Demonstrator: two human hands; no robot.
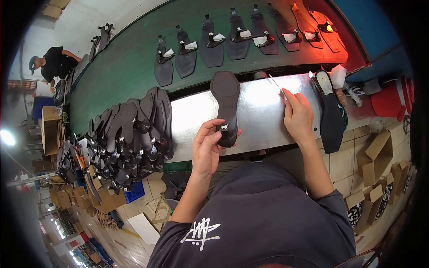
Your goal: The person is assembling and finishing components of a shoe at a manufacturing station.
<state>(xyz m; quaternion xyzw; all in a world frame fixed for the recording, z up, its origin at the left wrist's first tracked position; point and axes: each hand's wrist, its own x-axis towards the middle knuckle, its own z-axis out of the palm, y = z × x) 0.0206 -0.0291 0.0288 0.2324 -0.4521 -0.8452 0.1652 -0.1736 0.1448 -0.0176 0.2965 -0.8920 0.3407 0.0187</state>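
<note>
My left hand (pixel 209 145) is closed around the heel end of a dark brown shoe sole (pixel 227 103). The sole's broad toe points away from me, its underside up, above a shiny metal ledge (pixel 187 117). To the right, my right hand (pixel 298 117) pinches a thin, pale, pointed tool (pixel 277 84); its exact kind is unclear. The tool's tip is apart from the sole. Beside the right hand lies a black, sole-shaped piece (pixel 332 120) that overhangs the ledge's near edge.
Soles are heaped in a pile (pixel 129 129) at left. Several soles with heels and white scraps line the green belt (pixel 120 62), which ends under a red glow. A red cap-like item (pixel 386 102) sits at right above cardboard boxes (pixel 375 156). Another person (pixel 56 62) stands far left.
</note>
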